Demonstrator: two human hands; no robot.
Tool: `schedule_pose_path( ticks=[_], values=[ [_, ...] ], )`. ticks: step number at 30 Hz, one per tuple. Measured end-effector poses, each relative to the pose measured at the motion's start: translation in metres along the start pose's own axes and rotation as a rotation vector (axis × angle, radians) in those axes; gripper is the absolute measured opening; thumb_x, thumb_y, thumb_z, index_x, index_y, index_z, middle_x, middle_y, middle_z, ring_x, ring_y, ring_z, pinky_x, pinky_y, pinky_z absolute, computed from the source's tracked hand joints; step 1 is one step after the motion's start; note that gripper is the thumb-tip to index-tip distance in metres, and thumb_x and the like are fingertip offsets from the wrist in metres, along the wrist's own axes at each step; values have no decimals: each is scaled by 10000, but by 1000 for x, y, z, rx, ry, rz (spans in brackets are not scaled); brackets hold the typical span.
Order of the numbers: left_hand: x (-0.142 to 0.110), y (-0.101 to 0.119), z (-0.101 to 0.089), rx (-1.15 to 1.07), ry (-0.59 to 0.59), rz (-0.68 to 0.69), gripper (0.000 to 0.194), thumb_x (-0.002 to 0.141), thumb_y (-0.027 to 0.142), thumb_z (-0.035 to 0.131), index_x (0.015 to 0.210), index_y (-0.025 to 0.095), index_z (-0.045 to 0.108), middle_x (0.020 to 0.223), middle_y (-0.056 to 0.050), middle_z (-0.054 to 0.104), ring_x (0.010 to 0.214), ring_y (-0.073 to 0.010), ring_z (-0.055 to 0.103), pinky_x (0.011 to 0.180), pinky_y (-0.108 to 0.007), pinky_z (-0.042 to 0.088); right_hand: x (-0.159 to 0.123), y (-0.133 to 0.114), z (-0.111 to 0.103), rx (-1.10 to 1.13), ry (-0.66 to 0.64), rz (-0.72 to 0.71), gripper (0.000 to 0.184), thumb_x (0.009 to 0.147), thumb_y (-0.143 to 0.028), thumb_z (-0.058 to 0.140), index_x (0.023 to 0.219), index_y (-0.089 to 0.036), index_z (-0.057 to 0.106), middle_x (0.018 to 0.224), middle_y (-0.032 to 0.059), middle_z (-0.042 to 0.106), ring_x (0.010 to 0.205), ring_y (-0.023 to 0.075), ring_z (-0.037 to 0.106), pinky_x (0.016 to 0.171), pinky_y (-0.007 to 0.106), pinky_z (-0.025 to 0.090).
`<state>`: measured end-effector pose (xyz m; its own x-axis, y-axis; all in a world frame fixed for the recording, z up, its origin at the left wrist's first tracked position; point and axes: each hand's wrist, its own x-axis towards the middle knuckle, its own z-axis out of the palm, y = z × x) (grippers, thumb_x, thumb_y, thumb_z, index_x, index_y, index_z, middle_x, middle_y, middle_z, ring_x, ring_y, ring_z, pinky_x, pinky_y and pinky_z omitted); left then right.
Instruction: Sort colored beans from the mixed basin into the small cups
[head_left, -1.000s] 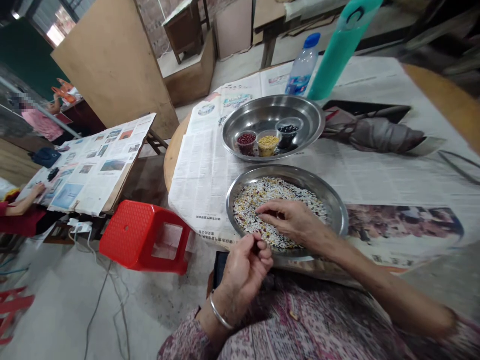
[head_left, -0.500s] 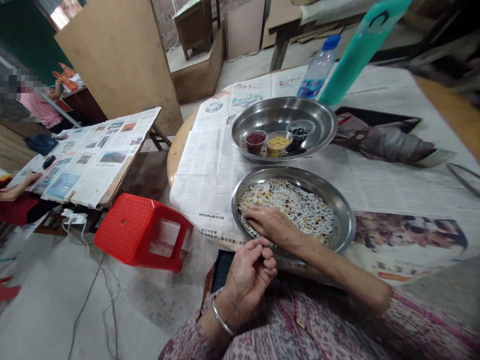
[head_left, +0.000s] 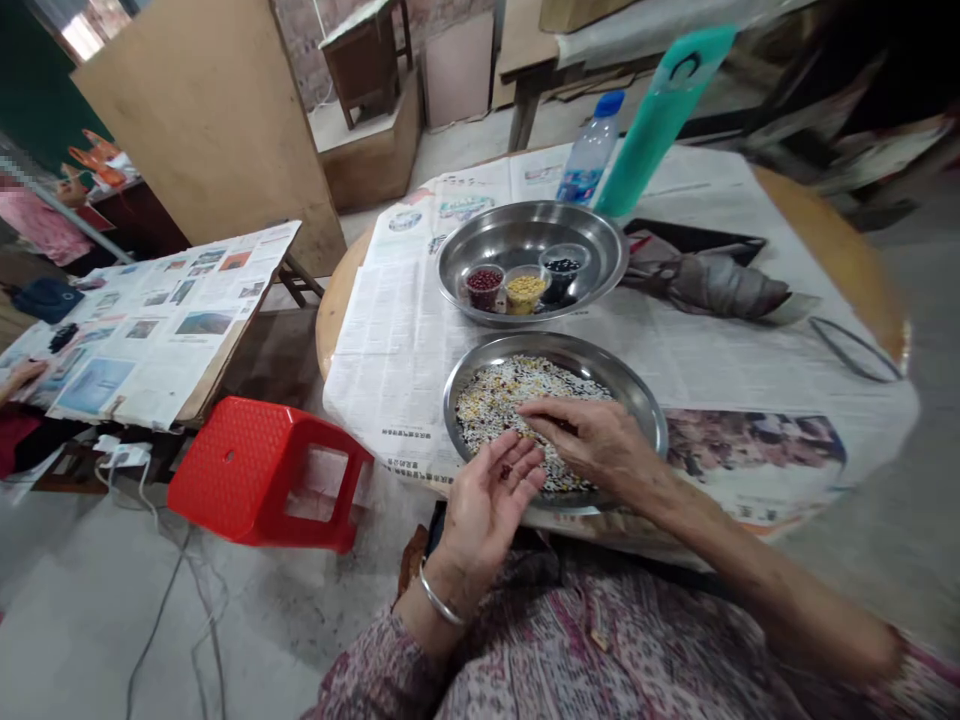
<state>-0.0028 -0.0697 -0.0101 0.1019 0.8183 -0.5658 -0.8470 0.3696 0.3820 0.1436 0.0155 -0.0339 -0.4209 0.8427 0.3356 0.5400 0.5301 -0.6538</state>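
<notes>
My left hand [head_left: 489,505] is palm up and cupped at the near rim of a steel basin [head_left: 641,405], with a few small dark red beans [head_left: 508,469] lying on its fingers. Above the basin my right hand [head_left: 604,445] has its thumb and fingers drawn together, close to the left fingertips; whatever is between them cannot be made out. White grains [head_left: 499,385] mixed with yellow, red and black beans cover the basin's bottom. Just behind, a second steel basin [head_left: 469,240] contains clear cups of red beans [head_left: 484,285], yellow beans [head_left: 525,290] and black beans [head_left: 564,266].
Newspaper [head_left: 382,330] covers the round table. A water bottle [head_left: 589,150], a teal bottle-like object [head_left: 660,125] and a folded grey umbrella [head_left: 712,283] are beyond the basins. To the left stand a red stool [head_left: 232,465] and another newspaper-covered table [head_left: 157,325], with people beside it.
My left hand has opened from a loose fist into a cupped palm, showing the red beans. My right hand went left into the grains, then came back beside the left fingers.
</notes>
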Motion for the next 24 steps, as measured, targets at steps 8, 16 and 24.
schedule_pose_path(
  ticks=[8, 16, 24],
  values=[
    [22, -4, 6, -37, 18, 22, 285, 989, 241, 494, 893, 108, 728, 926, -101, 718, 889, -168, 681, 1016, -320, 505, -20, -7, -2, 29, -165, -167, 393, 921, -181, 504, 1279, -252, 648, 1202, 65, 737, 1032, 223, 717, 874, 374, 580],
    [17, 0, 5, 12, -45, 33, 240, 974, 236, 529, 1064, 102, 708, 1153, -159, 715, 1139, -225, 678, 1104, -353, 471, -7, -21, -21, 107, 2, 52, 234, 927, -263, 515, 998, -222, 733, 939, 49, 784, 797, 199, 742, 714, 312, 586],
    [18, -1, 12, 25, -21, 118, 207, 923, 122, 594, 1105, 123, 692, 1101, -114, 742, 988, -163, 729, 1009, -285, 535, -18, -31, -26, 303, 122, 175, 217, 897, -378, 611, 959, -235, 761, 927, 34, 784, 817, 197, 731, 770, 320, 568]
  ],
)
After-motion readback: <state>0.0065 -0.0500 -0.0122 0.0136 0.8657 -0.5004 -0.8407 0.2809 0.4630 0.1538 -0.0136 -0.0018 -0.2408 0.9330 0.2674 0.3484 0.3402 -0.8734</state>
